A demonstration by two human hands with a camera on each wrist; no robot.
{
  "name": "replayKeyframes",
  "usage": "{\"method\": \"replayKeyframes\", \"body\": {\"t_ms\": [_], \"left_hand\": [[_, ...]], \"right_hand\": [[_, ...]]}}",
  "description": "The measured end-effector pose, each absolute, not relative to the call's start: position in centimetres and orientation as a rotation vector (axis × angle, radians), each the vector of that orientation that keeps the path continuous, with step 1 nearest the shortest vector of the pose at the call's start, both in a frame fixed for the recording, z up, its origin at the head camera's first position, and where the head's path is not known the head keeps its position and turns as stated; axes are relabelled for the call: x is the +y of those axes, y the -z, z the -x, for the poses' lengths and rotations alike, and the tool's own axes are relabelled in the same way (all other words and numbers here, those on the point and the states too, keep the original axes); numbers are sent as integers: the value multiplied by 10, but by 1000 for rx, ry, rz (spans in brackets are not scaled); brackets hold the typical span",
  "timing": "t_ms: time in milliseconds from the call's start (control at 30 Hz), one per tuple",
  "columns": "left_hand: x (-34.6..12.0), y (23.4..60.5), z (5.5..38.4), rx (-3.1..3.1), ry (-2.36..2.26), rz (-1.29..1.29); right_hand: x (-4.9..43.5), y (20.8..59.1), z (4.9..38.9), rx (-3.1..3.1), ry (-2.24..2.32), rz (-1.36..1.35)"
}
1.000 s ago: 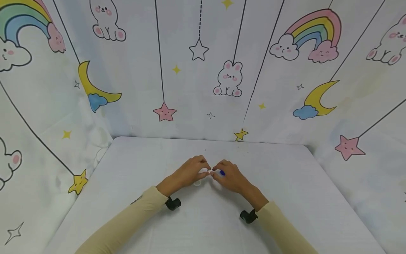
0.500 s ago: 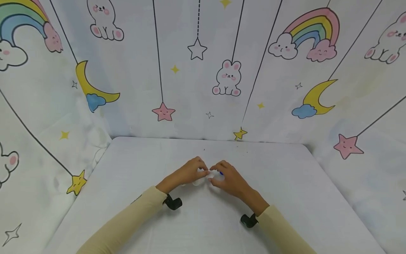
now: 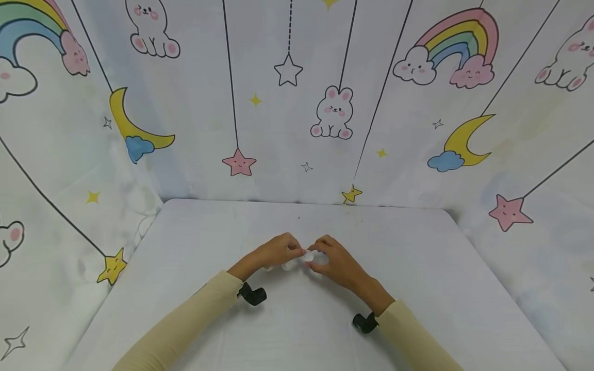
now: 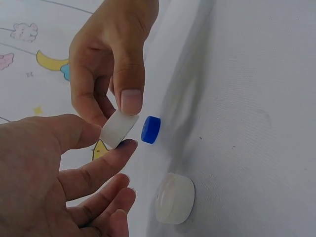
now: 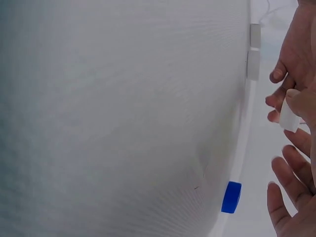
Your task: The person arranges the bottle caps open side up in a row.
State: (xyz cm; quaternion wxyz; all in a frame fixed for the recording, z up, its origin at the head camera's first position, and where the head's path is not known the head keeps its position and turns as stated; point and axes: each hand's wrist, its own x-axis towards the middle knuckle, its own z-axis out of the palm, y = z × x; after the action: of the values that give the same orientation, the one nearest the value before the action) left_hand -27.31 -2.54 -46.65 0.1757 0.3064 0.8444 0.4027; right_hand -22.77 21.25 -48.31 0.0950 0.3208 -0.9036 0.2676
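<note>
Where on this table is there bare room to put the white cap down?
Bare room lies along the table near the right edge, at the left side, and at the back below the backdrop. It is crowded in the middle, where both hands' grip meets on the white cap, beside the blue cap and translucent cap.

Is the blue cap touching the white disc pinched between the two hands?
Apart. The left wrist view shows bare table between the blue cap and the white disc, which both hands pinch.

Only a blue cap (image 4: 150, 129) and translucent cap (image 4: 174, 198) lie on the table (image 3: 417, 268) near the hands.
</note>
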Motion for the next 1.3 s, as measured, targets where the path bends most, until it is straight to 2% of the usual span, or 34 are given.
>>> {"method": "replayKeyframes", "body": {"t_ms": [800,1300], "left_hand": [[-20,465,245,2712,-711,-1111],[-16,476,245,2820,-488,-1179]], "right_hand": [[210,484,223,-2868,-728,-894],[205,486,222,-2830,-544,-935]]}}
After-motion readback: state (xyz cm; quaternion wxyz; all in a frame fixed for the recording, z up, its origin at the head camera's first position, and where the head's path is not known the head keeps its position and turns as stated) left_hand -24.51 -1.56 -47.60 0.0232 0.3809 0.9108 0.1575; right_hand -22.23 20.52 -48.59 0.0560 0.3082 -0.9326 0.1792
